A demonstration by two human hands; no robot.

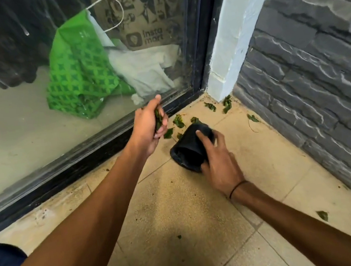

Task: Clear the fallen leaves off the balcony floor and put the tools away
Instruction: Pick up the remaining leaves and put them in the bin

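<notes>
Leaf collection underway: left hand (148, 123) clutches leaves (158, 118), right hand (216, 160) grips tilted black pot (189, 151); next, drop them inside.

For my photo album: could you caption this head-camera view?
Left hand grips green fallen leaves while right hand holds a tipped black plastic pot on the beige tiled floor.

Green leaves (178, 121), black pot (189, 151), beige floor (181, 211).
</notes>
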